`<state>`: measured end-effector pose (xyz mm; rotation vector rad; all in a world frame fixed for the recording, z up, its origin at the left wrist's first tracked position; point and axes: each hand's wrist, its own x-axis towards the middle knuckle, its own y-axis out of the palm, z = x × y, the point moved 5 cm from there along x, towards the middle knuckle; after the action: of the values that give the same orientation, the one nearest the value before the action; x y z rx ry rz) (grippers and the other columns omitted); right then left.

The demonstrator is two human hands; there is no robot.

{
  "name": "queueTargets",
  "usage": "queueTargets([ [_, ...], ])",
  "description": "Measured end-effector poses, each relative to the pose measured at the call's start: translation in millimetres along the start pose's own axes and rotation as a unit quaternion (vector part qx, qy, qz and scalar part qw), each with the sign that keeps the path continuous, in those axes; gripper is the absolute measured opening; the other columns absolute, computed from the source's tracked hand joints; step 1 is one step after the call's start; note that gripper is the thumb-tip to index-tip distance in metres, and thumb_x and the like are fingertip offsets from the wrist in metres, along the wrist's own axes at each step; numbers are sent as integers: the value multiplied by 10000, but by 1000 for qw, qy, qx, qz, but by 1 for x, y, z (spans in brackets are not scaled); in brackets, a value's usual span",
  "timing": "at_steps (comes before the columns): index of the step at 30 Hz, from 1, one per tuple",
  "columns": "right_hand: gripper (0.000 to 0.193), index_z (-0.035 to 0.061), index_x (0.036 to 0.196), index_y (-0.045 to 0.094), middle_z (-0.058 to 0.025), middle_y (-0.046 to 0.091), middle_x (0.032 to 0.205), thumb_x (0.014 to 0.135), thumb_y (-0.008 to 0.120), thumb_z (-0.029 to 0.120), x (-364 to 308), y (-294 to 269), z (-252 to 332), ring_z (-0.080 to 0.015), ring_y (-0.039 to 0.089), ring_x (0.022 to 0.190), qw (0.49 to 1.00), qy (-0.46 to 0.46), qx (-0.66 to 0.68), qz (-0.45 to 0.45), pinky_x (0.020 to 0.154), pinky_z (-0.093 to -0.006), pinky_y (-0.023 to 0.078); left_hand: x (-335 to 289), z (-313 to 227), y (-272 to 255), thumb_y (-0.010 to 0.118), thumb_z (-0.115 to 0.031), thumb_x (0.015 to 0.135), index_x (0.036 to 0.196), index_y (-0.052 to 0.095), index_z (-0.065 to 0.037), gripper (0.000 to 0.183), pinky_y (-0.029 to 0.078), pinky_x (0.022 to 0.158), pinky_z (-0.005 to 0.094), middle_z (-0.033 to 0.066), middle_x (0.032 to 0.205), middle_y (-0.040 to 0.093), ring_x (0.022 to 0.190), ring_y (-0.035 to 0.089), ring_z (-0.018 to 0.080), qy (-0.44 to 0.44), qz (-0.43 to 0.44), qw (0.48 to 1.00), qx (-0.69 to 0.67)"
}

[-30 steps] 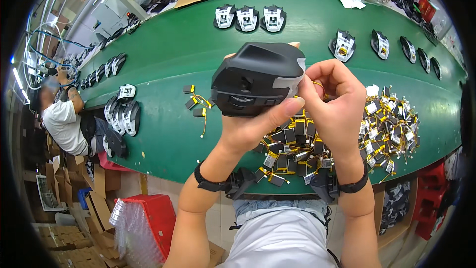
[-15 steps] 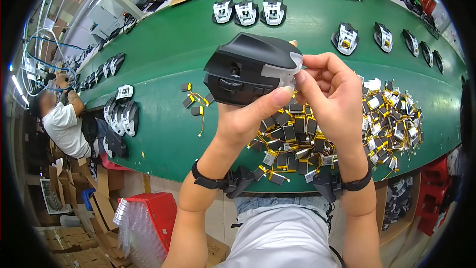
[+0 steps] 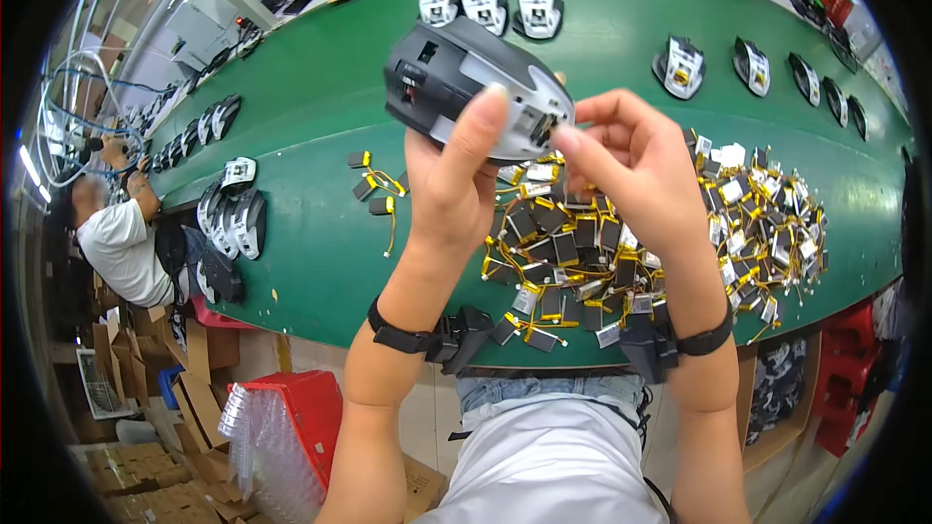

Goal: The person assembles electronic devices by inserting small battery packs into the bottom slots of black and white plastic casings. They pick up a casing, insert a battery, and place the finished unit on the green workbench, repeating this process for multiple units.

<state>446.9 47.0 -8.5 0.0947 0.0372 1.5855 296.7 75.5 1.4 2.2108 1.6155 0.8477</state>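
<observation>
The mouse shell [image 3: 476,87], a dark grey and light grey computer-mouse body, is held up in the air above the green table [image 3: 320,68], between our face and the pile of small batteries [image 3: 621,243] with yellow wires. Our left hand [image 3: 451,189] grips it from below: the thumb lies pressed across the light grey side, and the other fingers are hidden behind the shell, so we cannot see how they sit. Our right hand [image 3: 636,170] comes in from the right with its fingers drawn together, the fingertips touching the shell's end where a small opening shows; whether they pinch a small part there we cannot tell, since the fingers cover that spot. Both wrists wear black straps; the left wrist strap [image 3: 403,338] and the right wrist strap [image 3: 704,342] each carry a dark device that partly hides the table edge.

Three open mouse bases [image 3: 490,10] sit at the far side of the table, and a row of further bases [image 3: 748,63] curves off to the right, the last ones too bent by the lens to make out. A few loose batteries [image 3: 374,189] lie apart on the left. Another person [image 3: 121,243] in a white shirt works at the far left, only partly in view. A red crate [image 3: 291,417] stands below the table.
</observation>
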Motion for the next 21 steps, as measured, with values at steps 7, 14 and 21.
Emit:
queueTargets([
  [7,305,-17,1162,576,-112,704,983,874,671,11,-9,-11,23,-76,640,818,984,-151,-35,-88,730,-189,505,16,0,-33,655,-266,878,1150,547,28,415,588,808,368,207,1052,670,925,692,252,15,-30,997,70],
  [14,317,-48,1200,558,-92,675,1035,927,633,93,-7,10,3,-113,592,865,959,-131,248,-34,756,-243,450,5,21,-22,627,-259,867,1132,564,30,398,591,795,353,189,1095,667,910,696,231,-94,-20,994,-47],
  [21,443,24,1205,656,-107,549,911,771,706,-48,-21,32,21,-212,554,760,829,-397,-386,-74,665,-305,466,3,27,-22,508,-346,947,1157,564,-11,399,536,916,458,216,1141,647,1010,662,335,-129,-65,974,-173],
])
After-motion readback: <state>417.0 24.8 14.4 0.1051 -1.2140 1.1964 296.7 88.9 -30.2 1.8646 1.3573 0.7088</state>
